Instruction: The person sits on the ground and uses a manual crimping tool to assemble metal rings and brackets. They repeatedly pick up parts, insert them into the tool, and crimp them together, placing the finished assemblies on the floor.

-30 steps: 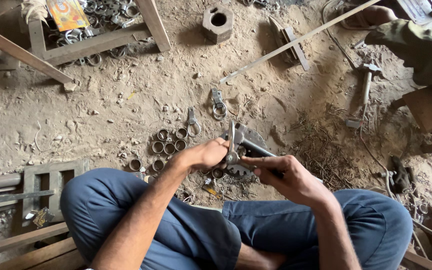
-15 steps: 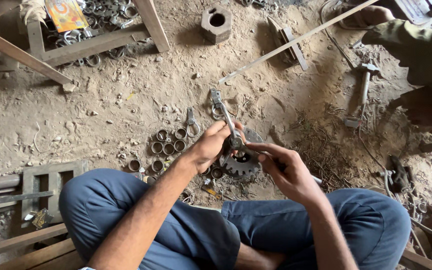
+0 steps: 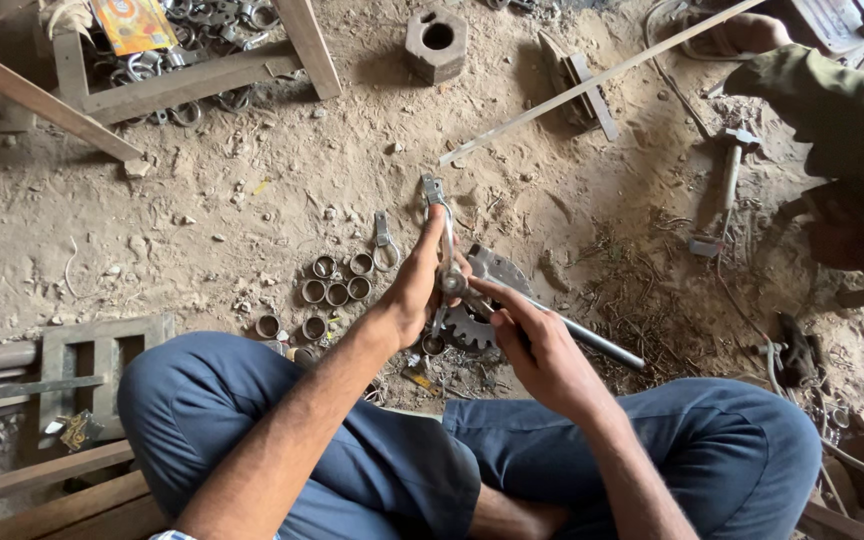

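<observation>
Left hand point(image 3: 417, 285) is gripping a bent metal clamp piece point(image 3: 441, 225), holding it upright above the toothed gear point(image 3: 472, 320) lying on the dirt floor point(image 3: 252, 230). Right hand point(image 3: 537, 345) is pinching the piece's lower end, closed around it, steel rod point(image 3: 592, 340) just beside. Metal rings point(image 3: 337, 280) are sitting near.

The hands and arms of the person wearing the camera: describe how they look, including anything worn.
Both the left hand and the right hand are bare: no gloves, rings or watch show. Both forearms are uncovered up to the frame's lower edge, with no sleeve visible on them. Below them, the person wears blue trousers. No straps or markings appear on either arm.
</observation>
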